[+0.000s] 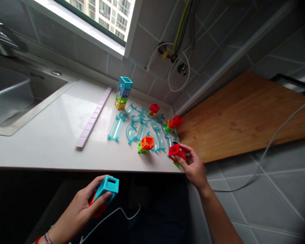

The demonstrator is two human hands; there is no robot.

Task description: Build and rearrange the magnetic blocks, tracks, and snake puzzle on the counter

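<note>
My left hand (pixel 82 201) is closed around a blue cube block (pixel 110 187) with red and orange blocks under it, held in front of the counter edge. At the counter's right front corner, the thumb and fingers of my right hand (pixel 195 166) grip a red cube block (pixel 176 153). A green block shows just below that red one; whether they are joined I cannot tell. To its left stands an orange block (pixel 147 143) on a green one. Clear teal track pieces (pixel 141 130) lie loosely behind these blocks.
A tower of blue, purple, green and yellow blocks (pixel 123 91) stands near the wall. Other red-topped blocks (pixel 176 121) stand at the right. A pale purple strip (pixel 93 118) lies on the left, beside the sink (pixel 44 110). A wooden board (pixel 234 118) leans at the right.
</note>
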